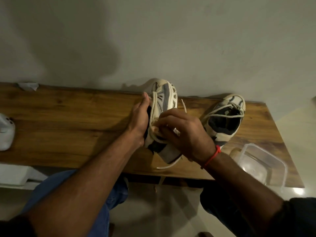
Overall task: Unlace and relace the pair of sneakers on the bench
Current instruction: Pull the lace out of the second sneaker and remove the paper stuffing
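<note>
Forearms came in from the bottom edge, both reaching to the near sneaker (161,106), tipped on its side on the worktop (68,120) between the two hands. Left hand (139,117) lay flat along the sneaker's open side with fingers straight, apparently bracing it so it wouldn't roll. Right hand (181,130) curled over the tongue area, fingertips pinching the cream lace (154,106) near the upper eyelets; probably mid-pull, though whether unlacing or relacing couldn't be told. One loose lace end (166,166) trailed over the worktop's near edge below the right wrist, another tip stuck up just beyond the right hand. Side logo was a dark slanted mark, too blurred to read. Red thread band (212,156) on the right wrist. Second sneaker (225,117) sat upright to the right of the right hand, loosely laced, untouched. Clear plastic container (261,165) further right, near the corner. White object (6,132) far left of the left hand, at the frame edge.
</note>
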`<state>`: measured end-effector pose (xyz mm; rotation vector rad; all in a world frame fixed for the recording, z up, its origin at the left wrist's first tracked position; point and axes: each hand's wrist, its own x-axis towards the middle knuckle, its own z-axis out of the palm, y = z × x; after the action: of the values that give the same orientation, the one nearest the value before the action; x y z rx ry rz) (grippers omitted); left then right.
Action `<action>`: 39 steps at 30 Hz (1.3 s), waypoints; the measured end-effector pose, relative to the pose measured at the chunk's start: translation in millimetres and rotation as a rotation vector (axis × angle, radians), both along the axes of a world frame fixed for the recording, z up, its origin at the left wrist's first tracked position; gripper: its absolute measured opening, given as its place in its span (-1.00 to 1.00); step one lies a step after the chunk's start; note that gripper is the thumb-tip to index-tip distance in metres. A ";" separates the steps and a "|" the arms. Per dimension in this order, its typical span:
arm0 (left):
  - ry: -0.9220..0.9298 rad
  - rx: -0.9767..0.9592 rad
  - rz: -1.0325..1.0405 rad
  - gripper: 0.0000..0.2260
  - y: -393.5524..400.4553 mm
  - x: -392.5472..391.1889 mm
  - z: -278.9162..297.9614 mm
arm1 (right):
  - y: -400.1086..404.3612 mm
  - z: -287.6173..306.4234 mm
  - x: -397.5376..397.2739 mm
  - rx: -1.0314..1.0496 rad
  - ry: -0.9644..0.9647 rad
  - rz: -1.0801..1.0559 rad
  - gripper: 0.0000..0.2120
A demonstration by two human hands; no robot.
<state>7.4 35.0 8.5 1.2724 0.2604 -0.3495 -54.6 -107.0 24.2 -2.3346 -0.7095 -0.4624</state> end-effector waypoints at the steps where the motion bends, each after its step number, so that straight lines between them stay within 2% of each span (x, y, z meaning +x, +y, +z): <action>1: 0.008 -0.031 -0.025 -0.41 -2.0 -1.5 -0.7 | -3.1 -1.7 5.2 0.022 -0.021 -0.064 -0.89; 5: 0.018 -0.025 -0.102 -0.46 -14.9 -11.9 -8.7 | -23.2 -4.1 25.4 0.120 0.018 -0.327 -0.92; 7: 0.023 -0.016 -0.101 -0.47 -17.6 -13.9 -10.9 | -25.7 -3.0 22.3 0.143 0.072 -0.343 -0.93; 10: 0.033 -0.021 -0.061 -0.43 -11.7 -10.0 -7.6 | -14.0 2.7 7.1 0.118 0.168 -0.203 -0.92; 14: 0.015 -0.029 -0.054 -0.41 0.4 -2.5 -6.5 | -2.3 11.3 -5.1 0.028 0.201 0.049 -0.88; 17: 0.016 -0.038 -0.070 -0.38 -0.5 -2.2 -0.8 | -1.0 9.4 -5.9 0.038 0.146 0.071 -0.87; 20: -0.011 -0.053 -0.130 -0.43 -5.5 -5.5 0.1 | -7.3 3.5 3.8 0.107 0.049 -0.090 -0.88; 22: -0.097 0.096 -0.186 -0.53 -12.0 -15.5 0.7 | -17.6 -1.3 17.6 0.160 0.012 -0.243 -0.88; 23: -0.145 0.165 -0.227 -0.51 -16.5 -21.5 0.3 | -24.3 -4.6 25.2 0.157 0.008 -0.309 -0.88; 27: -0.325 0.318 -0.436 -0.12 -28.8 -37.5 -6.6 | -49.6 -20.5 41.5 0.099 0.118 -0.508 -0.88; 29: -0.329 0.353 -0.441 -0.10 -29.1 -35.0 -8.3 | -58.9 -24.2 42.1 0.111 0.121 -0.584 -0.86; 31: -0.330 0.315 -0.412 -0.28 -28.2 -34.2 -4.6 | -64.0 -24.4 42.4 0.125 0.121 -0.645 -0.85; 33: -0.313 0.293 -0.382 -0.35 -26.0 -32.3 -2.5 | -66.2 -25.1 43.8 0.128 0.109 -0.690 -0.83; 36: -0.298 0.290 -0.342 -0.34 -24.2 -29.5 -3.6 | -67.3 -28.1 43.8 0.134 0.102 -0.723 -0.80; 39: -0.267 0.304 -0.322 -0.18 -23.2 -27.0 -3.6 | -67.7 -28.4 42.4 0.156 0.117 -0.729 -0.78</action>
<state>-19.6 11.8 4.9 1.6483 -0.1269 -0.4192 -12.1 -174.7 -4.2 -2.3870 0.2551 -0.6535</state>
